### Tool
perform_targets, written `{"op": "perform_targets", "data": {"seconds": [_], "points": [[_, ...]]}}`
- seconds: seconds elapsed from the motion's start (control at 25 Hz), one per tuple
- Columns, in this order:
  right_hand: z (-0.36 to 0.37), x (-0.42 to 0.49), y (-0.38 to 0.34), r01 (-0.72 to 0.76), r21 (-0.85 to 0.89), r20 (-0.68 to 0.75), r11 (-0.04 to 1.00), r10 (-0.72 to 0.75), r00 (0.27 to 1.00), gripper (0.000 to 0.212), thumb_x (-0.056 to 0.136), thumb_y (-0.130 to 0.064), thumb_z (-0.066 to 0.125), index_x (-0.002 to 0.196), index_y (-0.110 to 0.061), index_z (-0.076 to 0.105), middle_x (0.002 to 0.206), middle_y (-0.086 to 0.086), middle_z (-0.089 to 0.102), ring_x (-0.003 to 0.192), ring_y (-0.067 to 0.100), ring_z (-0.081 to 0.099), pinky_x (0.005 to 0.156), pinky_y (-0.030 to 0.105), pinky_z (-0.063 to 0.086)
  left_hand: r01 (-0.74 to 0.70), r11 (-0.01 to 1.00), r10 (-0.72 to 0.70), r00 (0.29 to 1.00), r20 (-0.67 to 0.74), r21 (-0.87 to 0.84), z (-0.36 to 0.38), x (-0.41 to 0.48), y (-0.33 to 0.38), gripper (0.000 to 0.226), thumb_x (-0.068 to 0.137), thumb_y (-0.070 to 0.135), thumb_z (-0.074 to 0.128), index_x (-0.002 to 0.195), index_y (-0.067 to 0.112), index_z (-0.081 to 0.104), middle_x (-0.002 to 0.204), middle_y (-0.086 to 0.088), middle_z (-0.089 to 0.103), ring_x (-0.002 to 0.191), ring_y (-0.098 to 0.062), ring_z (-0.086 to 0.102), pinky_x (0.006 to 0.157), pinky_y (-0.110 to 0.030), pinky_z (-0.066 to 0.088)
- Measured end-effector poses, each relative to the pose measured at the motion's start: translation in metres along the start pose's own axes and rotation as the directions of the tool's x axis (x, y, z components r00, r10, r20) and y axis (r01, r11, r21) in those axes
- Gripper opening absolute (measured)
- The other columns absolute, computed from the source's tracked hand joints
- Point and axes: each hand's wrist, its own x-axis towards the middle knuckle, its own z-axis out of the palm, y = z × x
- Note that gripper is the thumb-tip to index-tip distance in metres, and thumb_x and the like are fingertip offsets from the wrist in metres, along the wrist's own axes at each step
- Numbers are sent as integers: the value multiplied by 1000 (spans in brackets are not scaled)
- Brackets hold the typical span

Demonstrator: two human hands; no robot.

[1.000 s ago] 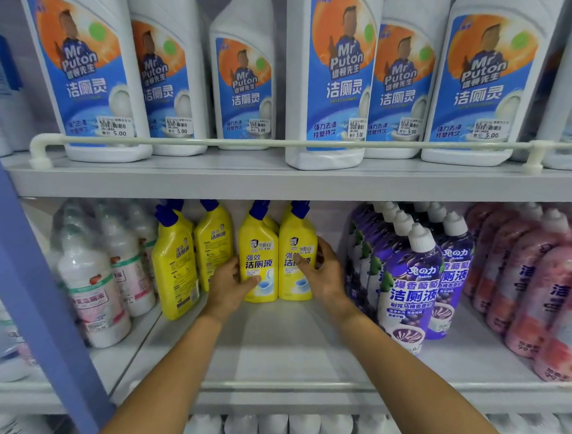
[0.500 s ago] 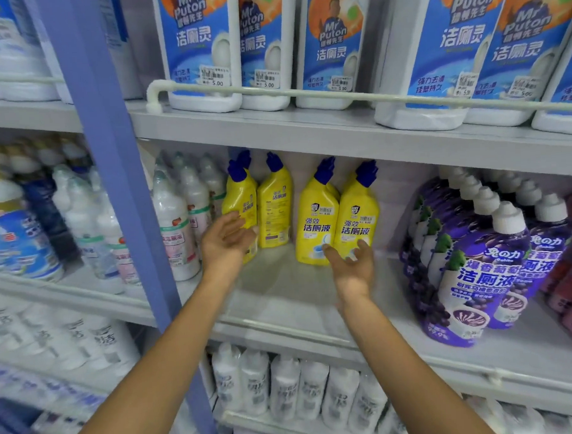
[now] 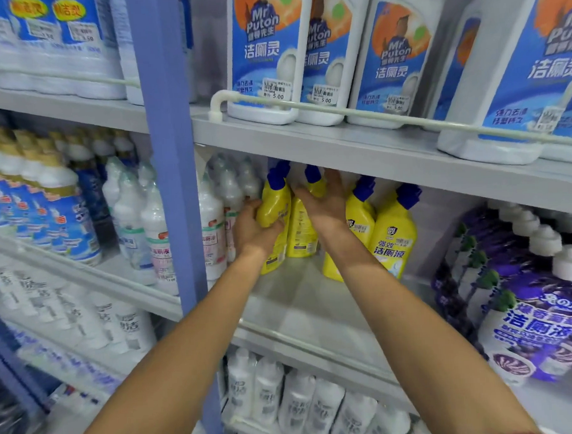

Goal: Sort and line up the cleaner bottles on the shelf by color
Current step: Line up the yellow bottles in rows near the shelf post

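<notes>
Yellow cleaner bottles with blue caps stand on the middle shelf [image 3: 315, 314]. My left hand [image 3: 250, 226] wraps around the leftmost yellow bottle [image 3: 274, 207], which tilts slightly. My right hand [image 3: 326, 203] grips the second yellow bottle [image 3: 300, 231] from the right side near its neck. Two more yellow bottles [image 3: 392, 238] stand upright to the right, labels facing forward. Clear white bottles [image 3: 212, 220] stand left of the yellow ones, and purple bottles [image 3: 544, 310] fill the shelf's right side.
A blue upright post [image 3: 169, 156] divides the shelving just left of my left arm. Large white Mr Puton bottles [image 3: 264, 53] stand on the upper shelf behind a white rail [image 3: 372, 116]. White bottles [image 3: 296, 403] fill the lower shelf.
Both hands have moved left from the right pair of yellow bottles and closed on the two left yellow bottles. The camera view has swung left and closer.
</notes>
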Motion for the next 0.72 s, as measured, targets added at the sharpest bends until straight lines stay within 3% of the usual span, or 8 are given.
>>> {"op": "perform_targets", "data": {"seconds": [0.08, 0.16, 0.36, 0.44, 0.52, 0.64, 0.72], "points": [[7, 20, 3, 23, -210, 6, 978, -22, 1000, 55, 85, -31, 78, 131, -8, 59, 123, 6, 64, 119, 22, 58, 101, 22, 45, -14, 993, 14, 1000, 0, 115, 2, 8, -8, 57, 71, 14, 83, 124, 16, 63, 115, -6, 74, 103, -28, 71, 94, -45, 58], [11, 30, 7, 17, -415, 50, 910, 4, 999, 49, 92, -34, 71, 131, -5, 59, 131, 17, 62, 129, 35, 53, 109, 40, 40, -29, 977, 30, 1000, 0, 212, 2, 13, -10, 46, 77, 7, 78, 120, 14, 64, 112, -7, 74, 102, -30, 70, 91, -43, 57], [8, 35, 23, 219, -788, 127, 576, -195, 972, 45, 97, -33, 61, 135, -11, 54, 139, 15, 57, 133, 38, 48, 110, 47, 34, -101, 931, 96, 995, 30, 352, -1, 20, -17, 40, 85, 15, 78, 123, 13, 64, 120, -10, 72, 108, -33, 69, 91, -44, 56], [4, 36, 26, 240, -812, 156, 532, -199, 968, 47, 97, -37, 61, 137, -13, 56, 140, 14, 58, 133, 38, 49, 110, 46, 35, -111, 918, 110, 994, 23, 381, -4, 18, -14, 41, 86, 18, 78, 125, 14, 64, 122, -10, 72, 110, -33, 68, 92, -41, 54], [1, 34, 28, 281, -755, 193, 592, -209, 959, 48, 94, -38, 66, 133, -10, 60, 133, 16, 63, 128, 38, 53, 108, 45, 39, -131, 910, 124, 991, 43, 393, -7, 16, -12, 40, 86, 17, 79, 123, 14, 66, 120, -10, 73, 109, -33, 69, 93, -41, 55], [-7, 15, 25, 277, -511, 171, 814, -220, 960, 41, 86, -27, 80, 116, -4, 66, 111, 16, 71, 108, 37, 64, 89, 37, 46, -149, 934, 127, 988, 87, 324, -18, 10, -10, 37, 84, 8, 80, 118, 16, 68, 113, -11, 76, 102, -34, 72, 93, -48, 58], [-18, -2, 22, 274, -439, 150, 856, -231, 961, 38, 83, -25, 83, 112, -7, 66, 105, 13, 72, 99, 33, 67, 80, 34, 47, -144, 959, 118, 986, 117, 246, -26, 1, -10, 37, 82, 2, 81, 112, 18, 66, 108, -12, 75, 98, -35, 72, 92, -51, 59]]}}
